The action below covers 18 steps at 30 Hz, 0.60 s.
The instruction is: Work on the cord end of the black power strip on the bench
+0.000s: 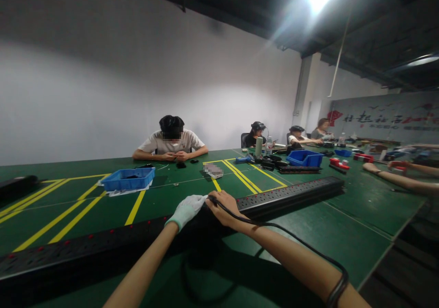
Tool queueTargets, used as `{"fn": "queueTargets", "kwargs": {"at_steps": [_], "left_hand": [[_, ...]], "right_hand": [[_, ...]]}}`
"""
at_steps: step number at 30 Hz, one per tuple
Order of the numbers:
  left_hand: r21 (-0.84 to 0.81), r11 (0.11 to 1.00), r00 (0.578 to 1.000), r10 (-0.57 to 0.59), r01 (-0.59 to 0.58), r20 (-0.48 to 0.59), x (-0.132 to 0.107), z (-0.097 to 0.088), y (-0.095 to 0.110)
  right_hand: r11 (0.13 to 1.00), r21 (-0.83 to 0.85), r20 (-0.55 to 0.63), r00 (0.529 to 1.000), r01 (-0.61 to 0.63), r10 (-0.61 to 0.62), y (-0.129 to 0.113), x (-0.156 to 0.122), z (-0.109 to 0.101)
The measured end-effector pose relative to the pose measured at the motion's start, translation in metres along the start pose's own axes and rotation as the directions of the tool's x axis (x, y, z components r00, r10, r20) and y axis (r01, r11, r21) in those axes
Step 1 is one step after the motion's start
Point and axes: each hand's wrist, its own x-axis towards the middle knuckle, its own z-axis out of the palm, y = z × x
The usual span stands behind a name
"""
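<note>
1. A long black socket strip [291, 193] stretches slantwise across the green table [363, 212], outlets facing up, small red spots dotted along its length. Its middle is hidden by the hands, so I can't tell whether it's one piece.
2. A thin black cable [274, 226] runs slack from the bare right hand [223, 209], over the forearm, bending down across it nearer the elbow.

Black cable [281, 228], red-dotted black socket strip [291, 193], yellow-striped green tabletop [356, 248].
</note>
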Motion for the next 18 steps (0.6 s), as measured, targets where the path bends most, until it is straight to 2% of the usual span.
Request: {"fn": "queueTargets", "kwargs": {"at_steps": [8, 18], "left_hand": [[0.002, 1.0, 1.0, -0.017, 0.017, -0.014, -0.0003, 0.0021, 0.0], [0.004, 0.998, 0.997, -0.058, 0.058, -0.058, 0.0, 0.0035, -0.0007]], "right_hand": [[1.0, -0.018, 0.005, 1.0, -0.012, 0.013, -0.0032, 0.0, -0.0022], [0.996, -0.046, -0.078, 0.994, 0.077, -0.08, -0.0097, -0.0016, 0.0026]]}}
